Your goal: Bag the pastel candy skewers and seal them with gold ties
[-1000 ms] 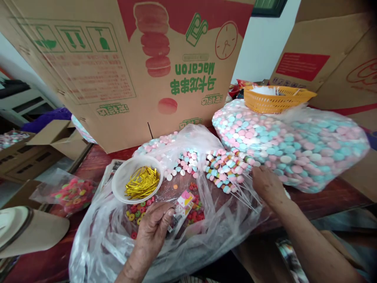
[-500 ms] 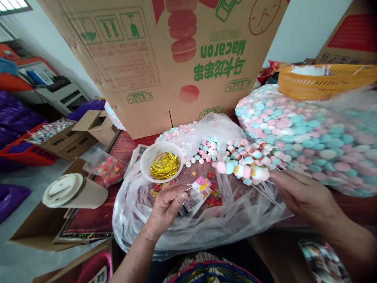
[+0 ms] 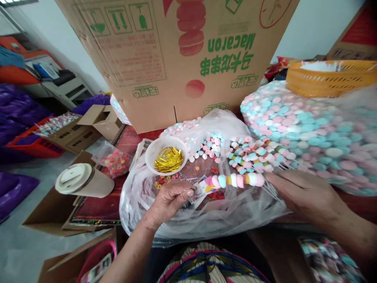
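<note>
My right hand pinches the stick of a candy skewer with pink, blue and white pieces, its tip pointing left. My left hand is closed on a small clear printed wrapper bag, whose mouth meets the skewer's tip. Both hands hover over an open plastic bag lying on the red table. Behind the skewer lies a pile of finished skewers. A white bowl of gold twist ties stands just above my left hand.
A big bag of pastel candies bulges at right, an orange basket on top. A large "Macaron" carton stands behind. A small bag of ring candies, a lidded cup and open cartons lie at left.
My right hand lifted one skewer off the pile and brought it left and down to the wrapper in my left hand. The view swung left and nearer.
</note>
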A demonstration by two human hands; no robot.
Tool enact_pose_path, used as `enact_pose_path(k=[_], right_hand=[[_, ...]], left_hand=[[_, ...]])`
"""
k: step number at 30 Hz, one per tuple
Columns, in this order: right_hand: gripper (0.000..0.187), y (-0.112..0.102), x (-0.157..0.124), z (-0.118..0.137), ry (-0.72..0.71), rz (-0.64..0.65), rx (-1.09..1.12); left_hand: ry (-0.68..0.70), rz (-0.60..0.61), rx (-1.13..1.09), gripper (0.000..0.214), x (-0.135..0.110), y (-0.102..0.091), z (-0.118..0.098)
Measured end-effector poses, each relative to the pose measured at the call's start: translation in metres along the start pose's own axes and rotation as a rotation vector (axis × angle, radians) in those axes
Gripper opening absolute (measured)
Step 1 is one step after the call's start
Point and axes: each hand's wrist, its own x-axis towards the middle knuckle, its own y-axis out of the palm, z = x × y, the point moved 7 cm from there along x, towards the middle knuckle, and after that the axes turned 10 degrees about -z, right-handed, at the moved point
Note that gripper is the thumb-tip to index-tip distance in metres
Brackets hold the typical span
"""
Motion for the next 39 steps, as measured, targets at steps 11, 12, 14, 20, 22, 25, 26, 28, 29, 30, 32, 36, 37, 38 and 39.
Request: enact_pose_path(k=[11, 12, 14, 20, 22, 25, 26, 28, 29, 30, 32, 36, 37, 38, 39], right_hand=[[0.052, -0.009, 0.0, 0.007, 0.062, -0.191, -0.102], [0.056, -0.005, -0.002, 0.01, 0.049, -0.171, -0.08], [0.061, 0.001, -0.007, 0.015, 0.023, -0.137, -0.045], [0.067, -0.002, -0.022, 0.018, -0.021, -0.065, 0.071], [0.06, -0.003, -0.025, 0.015, -0.027, -0.024, 0.097], [0.045, 0.003, -0.028, 0.01, -0.033, 0.069, 0.104], [0.042, 0.006, -0.028, 0.008, -0.025, 0.097, 0.112], [0.039, 0.01, -0.03, 0.004, 0.004, 0.126, 0.136], [0.039, 0.011, -0.03, 0.002, 0.025, 0.129, 0.142], [0.038, 0.012, -0.03, 0.0, 0.039, 0.129, 0.145], [0.037, 0.012, -0.029, -0.001, 0.048, 0.119, 0.135], [0.037, 0.009, -0.025, 0.001, 0.025, 0.051, 0.122], [0.037, 0.007, -0.024, 0.0, 0.038, 0.026, 0.106], [0.037, 0.005, -0.023, -0.002, 0.053, -0.004, 0.087], [0.037, 0.002, -0.023, -0.004, 0.067, -0.027, 0.069]], left_hand=[[-0.151, -0.096, -0.228, 0.028, -0.008, -0.001, 0.007], [-0.171, -0.107, -0.236, 0.029, -0.009, -0.001, 0.009], [-0.216, -0.15, -0.246, 0.031, -0.01, -0.001, 0.014], [-0.197, -0.109, -0.113, 0.033, -0.009, 0.0, 0.016], [-0.12, -0.037, -0.006, 0.032, -0.006, 0.004, 0.008], [-0.037, 0.023, 0.095, 0.031, -0.002, 0.009, 0.001], [-0.026, 0.023, 0.101, 0.031, -0.001, 0.009, 0.0], [-0.029, 0.031, 0.09, 0.032, -0.001, 0.009, 0.0], [-0.04, 0.034, 0.078, 0.033, -0.001, 0.009, 0.001], [-0.056, 0.038, 0.058, 0.034, -0.001, 0.009, 0.002], [-0.107, 0.056, 0.004, 0.036, -0.002, 0.009, 0.004], [-0.251, 0.094, -0.152, 0.036, -0.004, 0.011, 0.008], [-0.293, 0.106, -0.2, 0.038, -0.005, 0.013, 0.009], [-0.334, 0.116, -0.249, 0.039, -0.005, 0.014, 0.011], [-0.372, 0.119, -0.297, 0.04, -0.006, 0.015, 0.012]])
